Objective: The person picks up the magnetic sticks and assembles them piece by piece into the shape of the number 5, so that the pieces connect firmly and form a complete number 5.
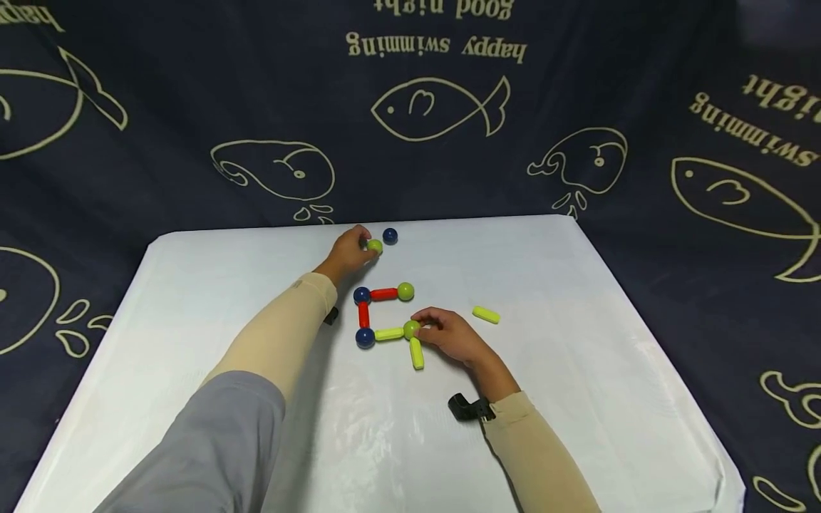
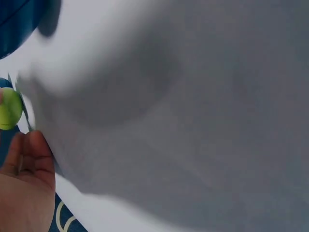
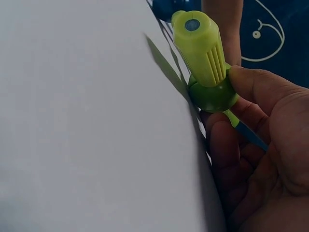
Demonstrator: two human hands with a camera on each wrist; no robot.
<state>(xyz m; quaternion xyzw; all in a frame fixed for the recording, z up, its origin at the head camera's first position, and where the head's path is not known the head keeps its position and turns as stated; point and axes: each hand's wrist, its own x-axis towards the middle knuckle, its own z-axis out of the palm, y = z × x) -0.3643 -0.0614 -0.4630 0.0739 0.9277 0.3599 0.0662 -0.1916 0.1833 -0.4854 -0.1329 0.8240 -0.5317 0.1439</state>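
At the far side of the table, my left hand (image 1: 349, 251) holds a green ball (image 1: 375, 246), with the thumb against its near side. A dark blue ball (image 1: 390, 236) lies just right of it. My right hand (image 1: 452, 335) pinches another green ball (image 1: 411, 329) between thumb and fingers. Two yellow-green rods, one on the left (image 1: 388, 334) and one on the near side (image 1: 417, 353), join that ball. The left rod meets a blue ball (image 1: 365, 338). From there a red rod (image 1: 363, 315), a second blue ball (image 1: 362, 296) and another red rod (image 1: 385, 293) lead to a green ball (image 1: 405, 291).
A loose yellow-green rod (image 1: 486, 314) lies right of my right hand. The white table (image 1: 577, 342) ends at the back against a dark curtain (image 1: 442, 178) with fish drawings. Each wrist carries a small black camera, the right one (image 1: 468, 407) more plainly seen.
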